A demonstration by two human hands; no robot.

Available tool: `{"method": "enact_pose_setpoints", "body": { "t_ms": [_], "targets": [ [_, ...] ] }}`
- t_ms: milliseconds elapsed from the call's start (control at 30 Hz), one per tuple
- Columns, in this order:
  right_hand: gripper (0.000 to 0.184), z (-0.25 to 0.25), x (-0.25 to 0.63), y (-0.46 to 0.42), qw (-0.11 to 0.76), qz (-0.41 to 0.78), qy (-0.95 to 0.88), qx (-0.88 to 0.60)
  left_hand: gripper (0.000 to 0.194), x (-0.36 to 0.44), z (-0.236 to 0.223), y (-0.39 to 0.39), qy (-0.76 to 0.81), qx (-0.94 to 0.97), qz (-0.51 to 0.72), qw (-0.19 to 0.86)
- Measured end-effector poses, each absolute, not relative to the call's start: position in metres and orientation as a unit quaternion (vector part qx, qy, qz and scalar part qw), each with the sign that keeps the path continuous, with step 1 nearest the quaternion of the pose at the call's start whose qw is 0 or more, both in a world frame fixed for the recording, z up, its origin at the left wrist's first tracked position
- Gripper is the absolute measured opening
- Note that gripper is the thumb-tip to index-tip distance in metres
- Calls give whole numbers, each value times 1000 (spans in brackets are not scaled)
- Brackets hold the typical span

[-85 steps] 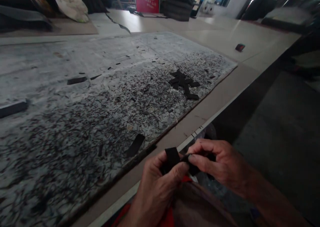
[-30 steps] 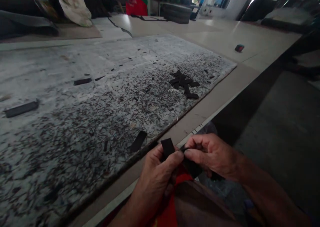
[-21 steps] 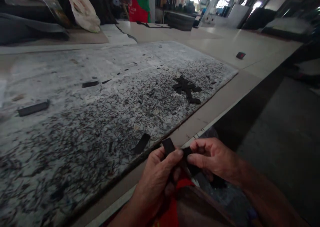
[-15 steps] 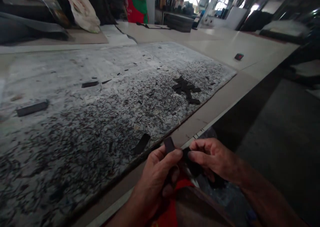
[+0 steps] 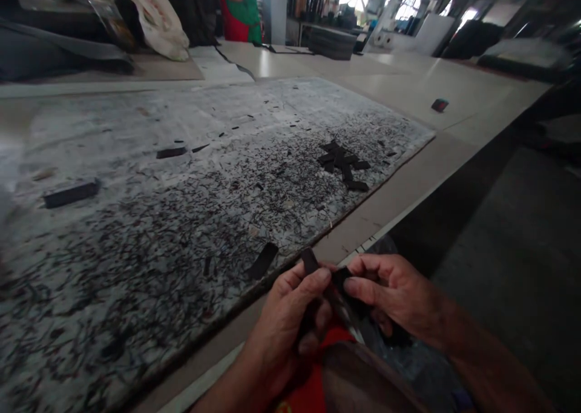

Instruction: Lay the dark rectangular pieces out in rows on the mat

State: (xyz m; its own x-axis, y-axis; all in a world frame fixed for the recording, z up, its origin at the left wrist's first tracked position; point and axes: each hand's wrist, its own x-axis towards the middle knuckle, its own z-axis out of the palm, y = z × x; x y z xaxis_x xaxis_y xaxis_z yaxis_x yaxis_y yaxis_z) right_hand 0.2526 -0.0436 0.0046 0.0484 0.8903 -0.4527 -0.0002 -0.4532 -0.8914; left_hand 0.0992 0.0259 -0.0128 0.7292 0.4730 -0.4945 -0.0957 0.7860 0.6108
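Observation:
Near the table's front edge, my left hand (image 5: 295,307) is closed, pinching a short dark strip (image 5: 310,260) between thumb and fingers, one end sticking up. Just to the right, my right hand (image 5: 393,289) is closed on a piece of black material (image 5: 341,275); its lower part is hidden behind the fingers. The two hands are close together over my lap. Beyond them a loose dark strip (image 5: 264,260) lies on the worn, speckled board (image 5: 218,210). Farther off on the same board is a small pile of dark strips (image 5: 342,161).
More strips (image 5: 71,195) lie at the board's left. A small dark object (image 5: 439,105) sits on the pale table (image 5: 403,86). At the back are a stack of dark sheets (image 5: 333,42), a whitish bag (image 5: 157,22) and a person in green and red (image 5: 242,10).
The view has shifted slightly, so the board and table appear a little farther right. Both hands keep their hold. The person at the back has a forearm showing now.

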Motion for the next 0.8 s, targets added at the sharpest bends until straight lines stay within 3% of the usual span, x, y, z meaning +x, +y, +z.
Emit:
{"method": "enact_pose_setpoints", "body": {
  "t_ms": [533,800],
  "targets": [
    [32,-6,251,-49,448,580,-327,-597,20,103,-13,24,346,365,130,854],
    [34,-8,248,-47,439,563,-350,-607,25,106,-18,20,329,414,139,837]
  ]
}}
